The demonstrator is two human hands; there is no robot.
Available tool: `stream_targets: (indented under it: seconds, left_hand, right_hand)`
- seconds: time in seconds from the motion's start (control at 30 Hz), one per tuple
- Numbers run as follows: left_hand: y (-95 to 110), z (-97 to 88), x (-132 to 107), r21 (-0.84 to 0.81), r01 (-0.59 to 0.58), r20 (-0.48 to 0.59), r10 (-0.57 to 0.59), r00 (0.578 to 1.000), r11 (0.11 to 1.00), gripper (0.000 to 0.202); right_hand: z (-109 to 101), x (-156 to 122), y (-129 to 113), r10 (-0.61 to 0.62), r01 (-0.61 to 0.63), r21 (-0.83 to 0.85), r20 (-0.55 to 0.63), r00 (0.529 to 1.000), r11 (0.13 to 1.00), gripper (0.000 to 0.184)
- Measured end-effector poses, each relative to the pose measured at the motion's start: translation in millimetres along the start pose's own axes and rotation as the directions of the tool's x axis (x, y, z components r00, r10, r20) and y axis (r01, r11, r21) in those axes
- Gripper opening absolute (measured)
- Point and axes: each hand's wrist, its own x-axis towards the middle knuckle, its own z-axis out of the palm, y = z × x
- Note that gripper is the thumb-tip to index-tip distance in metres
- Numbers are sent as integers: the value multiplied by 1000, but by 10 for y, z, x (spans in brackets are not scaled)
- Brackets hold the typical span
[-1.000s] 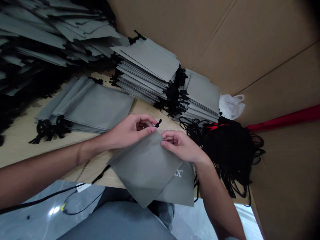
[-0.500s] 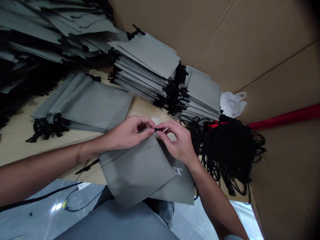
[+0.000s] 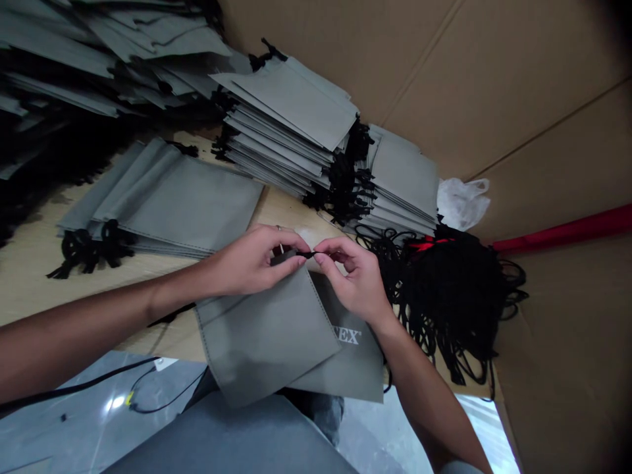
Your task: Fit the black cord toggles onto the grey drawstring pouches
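Observation:
Between my fingertips a short stretch of black cord (image 3: 307, 255) is pulled at the top corner of a grey drawstring pouch (image 3: 266, 336). My left hand (image 3: 264, 258) pinches the cord from the left, thumb against forefinger. From the right, my right hand (image 3: 351, 270) pinches its other part. The pouch hangs below my hands over the table's front edge. Partly beneath it lies another grey pouch (image 3: 340, 375) with white lettering, of which "TEX" shows. Whether the cord is knotted between my fingers is too small to make out.
Fanned grey pouches (image 3: 187, 204) lie left on the wooden table (image 3: 29, 283). Stacked pouches (image 3: 291, 99) and a second stack (image 3: 402, 168) stand behind. A tangle of black cords (image 3: 449, 289) sits right, near a white plastic bag (image 3: 463, 203). Cardboard (image 3: 567, 329) walls the right side.
My fingertips have drawn slightly apart, with more black cord showing between them. The pouch's lower corner has shifted a little left, baring more of the lettering on the pouch beneath.

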Motion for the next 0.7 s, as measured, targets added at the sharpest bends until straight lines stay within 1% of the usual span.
stream_targets:
  seconds: [0.1, 0.17, 0.23, 0.27, 0.3, 0.37, 0.47, 0.6, 0.7]
  left_hand:
    - [-10, 12, 1, 20, -33, 13, 32, 999, 999, 29]
    - [-22, 22, 3, 18, -31, -5, 31, 1000, 999, 30]
    - [-32, 36, 0, 7, -17, -36, 17, 999, 1000, 31]
    - [-35, 44, -4, 0, -13, -44, 13, 999, 1000, 32]
    - [-36, 52, -8, -9, -11, -49, 11, 999, 1000, 32]
    - [-31, 66, -18, -30, -20, -41, 19, 999, 999, 31]
    - [-18, 73, -25, -27, -80, -32, 79, 996, 996, 27]
    - [-14, 75, -17, 97, -210, -81, 218, 973, 973, 25]
    - [-14, 87, -20, 175, -245, -149, 271, 951, 954, 20]
  right_hand:
    - [15, 3, -23, 5, -4, 51, -30, 1000, 999, 12]
    - [31, 0, -43, -12, 17, 47, -97, 995, 999, 18]
    - [45, -6, -70, -55, 51, -32, -161, 985, 998, 19]
    - [52, -10, -85, -87, 72, -90, -173, 981, 993, 17]
    - [58, -13, -102, -121, 97, -146, -166, 979, 985, 14]
    - [69, -17, -134, -182, 152, -232, -114, 977, 961, 9]
    - [85, -18, -160, -242, 211, -288, -77, 967, 934, 10]
    - [95, -21, -143, -265, 226, -311, -89, 960, 923, 12]
    - [94, -28, -120, -273, 231, -327, -90, 958, 917, 12]
